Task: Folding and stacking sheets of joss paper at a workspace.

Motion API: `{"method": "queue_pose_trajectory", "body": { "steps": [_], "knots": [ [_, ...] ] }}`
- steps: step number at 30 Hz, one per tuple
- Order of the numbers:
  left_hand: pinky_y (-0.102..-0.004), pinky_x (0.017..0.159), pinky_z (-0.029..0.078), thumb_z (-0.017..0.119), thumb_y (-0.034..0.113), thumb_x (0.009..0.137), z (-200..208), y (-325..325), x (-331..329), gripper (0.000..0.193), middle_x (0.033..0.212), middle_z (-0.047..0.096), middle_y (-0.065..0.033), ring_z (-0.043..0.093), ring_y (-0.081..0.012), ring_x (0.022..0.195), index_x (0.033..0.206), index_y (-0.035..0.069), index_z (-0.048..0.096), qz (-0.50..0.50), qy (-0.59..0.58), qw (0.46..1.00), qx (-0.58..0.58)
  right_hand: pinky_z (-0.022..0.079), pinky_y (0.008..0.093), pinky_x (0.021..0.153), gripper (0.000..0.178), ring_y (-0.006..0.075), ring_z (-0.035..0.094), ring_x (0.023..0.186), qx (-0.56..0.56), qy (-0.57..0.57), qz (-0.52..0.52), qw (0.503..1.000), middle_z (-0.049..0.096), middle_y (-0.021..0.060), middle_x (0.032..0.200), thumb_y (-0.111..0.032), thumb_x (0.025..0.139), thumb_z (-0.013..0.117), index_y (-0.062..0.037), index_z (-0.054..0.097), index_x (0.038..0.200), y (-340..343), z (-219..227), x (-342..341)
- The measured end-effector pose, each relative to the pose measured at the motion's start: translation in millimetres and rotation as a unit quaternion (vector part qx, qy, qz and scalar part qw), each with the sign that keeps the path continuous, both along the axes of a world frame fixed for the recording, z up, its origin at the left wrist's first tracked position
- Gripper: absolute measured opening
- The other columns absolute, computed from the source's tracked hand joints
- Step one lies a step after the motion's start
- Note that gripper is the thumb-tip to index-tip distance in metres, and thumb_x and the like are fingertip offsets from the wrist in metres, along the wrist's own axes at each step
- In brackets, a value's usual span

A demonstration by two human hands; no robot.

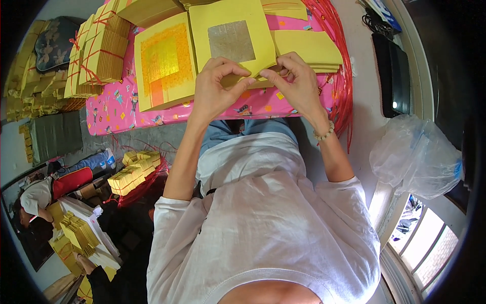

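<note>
A stack of yellow paper sheets with a silver square on top (232,41) lies at the table's near edge. At its near right corner, my left hand (218,87) pinches paper between thumb and curled fingers. My right hand (295,83), a beaded bracelet on its wrist, pinches the same corner, thumb tips close together. The corner is lifted and slightly bent; how many sheets are held is hidden. To the left sits another yellow paper stack, its top sheet bearing a gold square on orange (164,57). Plain yellow paper stacks (306,46) lie beside my right hand.
A pink patterned cloth (152,116) covers the table. Long red strings (345,96) hang over its right edge. Red-tied yellow paper bundles (103,53) stand at the left, smaller ones (134,172) lower down. A clear plastic bag (415,157) is at right. Another person (38,197) works at lower left.
</note>
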State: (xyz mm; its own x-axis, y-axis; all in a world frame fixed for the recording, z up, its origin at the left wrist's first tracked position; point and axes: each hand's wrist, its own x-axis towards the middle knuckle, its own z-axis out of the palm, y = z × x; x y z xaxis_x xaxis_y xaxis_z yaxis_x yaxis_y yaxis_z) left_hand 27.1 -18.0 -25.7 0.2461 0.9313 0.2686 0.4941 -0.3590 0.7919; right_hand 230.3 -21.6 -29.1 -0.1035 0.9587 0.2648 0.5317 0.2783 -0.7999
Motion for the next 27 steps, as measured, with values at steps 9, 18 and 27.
{"method": "queue_pose_trajectory", "body": {
  "steps": [9, 18, 27],
  "knots": [
    [-0.0301, 0.078, 0.046, 0.075, 0.008, 0.077, 0.2, 1.5, -0.4, 0.009, 0.084, 0.065, -0.0063, 0.061, -0.0188, 0.086, 0.084, 0.004, 0.072, 0.004, -0.016, 1.000, -0.012, 0.047, 0.0298, 0.057, 0.035, 0.0182, 0.060, 0.065, -0.003, 0.019, 0.001, 1.000, 0.059, 0.0075, 0.083, -0.030, 0.077, 0.079, 0.0013, 0.065, 0.087, 1.3, -0.3, 0.2],
    [-0.0321, 0.073, 0.047, 0.074, 0.012, 0.076, -3.6, 0.3, -0.3, 0.009, 0.081, 0.065, -0.0078, 0.060, -0.0230, 0.081, 0.080, 0.004, 0.072, 0.012, -0.037, 0.999, -0.001, 0.046, 0.0291, 0.057, 0.039, 0.0179, 0.059, 0.065, -0.009, 0.014, 0.004, 1.000, 0.059, 0.0077, 0.082, -0.033, 0.075, 0.080, 0.0023, 0.065, 0.086, -0.7, -0.3, 0.8],
    [-0.0323, 0.073, 0.047, 0.073, 0.011, 0.076, -4.0, 2.4, 0.4, 0.008, 0.081, 0.066, -0.0077, 0.060, -0.0231, 0.081, 0.080, 0.004, 0.072, 0.014, -0.038, 0.999, -0.001, 0.047, 0.0295, 0.058, 0.040, 0.0177, 0.058, 0.065, -0.002, 0.035, 0.008, 0.999, 0.059, 0.0082, 0.082, -0.032, 0.076, 0.079, 0.0036, 0.062, 0.084, 2.0, -6.0, 2.5]
  ]
}}
